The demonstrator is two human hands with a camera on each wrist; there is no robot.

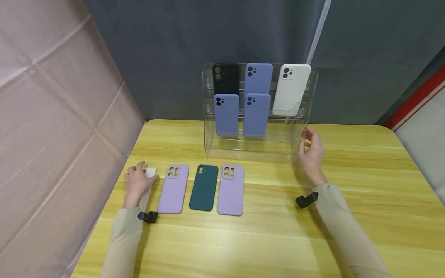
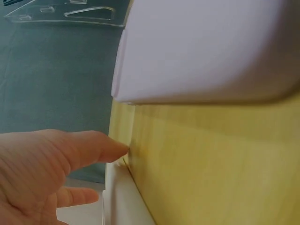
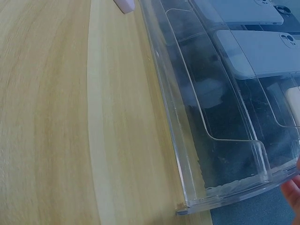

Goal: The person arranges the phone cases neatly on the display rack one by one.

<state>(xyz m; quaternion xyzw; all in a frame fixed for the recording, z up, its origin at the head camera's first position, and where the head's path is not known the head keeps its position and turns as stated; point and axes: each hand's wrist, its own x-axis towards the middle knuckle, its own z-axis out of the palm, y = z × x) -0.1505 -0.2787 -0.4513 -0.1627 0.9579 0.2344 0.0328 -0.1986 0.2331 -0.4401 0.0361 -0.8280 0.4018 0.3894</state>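
My left hand (image 1: 136,181) is over a white phone case (image 1: 150,172) at the table's left side and hides most of it. In the left wrist view the thumb is stretched out close to the edge of the white case (image 2: 123,197). At the far right, my right hand (image 1: 313,152) holds the side edge of a clear display rack (image 1: 250,154); its fingertips (image 3: 291,190) show at that edge in the right wrist view. Two lilac phone cases (image 1: 173,189) (image 1: 231,193) lie on the table with a dark green phone case (image 1: 203,189) between them.
On the rack stand a black case (image 1: 226,79), several periwinkle cases (image 1: 258,79) and a white case (image 1: 291,90), tilted a little. The wooden table (image 1: 271,239) meets a grey curtain (image 1: 167,61) behind and a pale pink cloth (image 1: 59,146) on the left.
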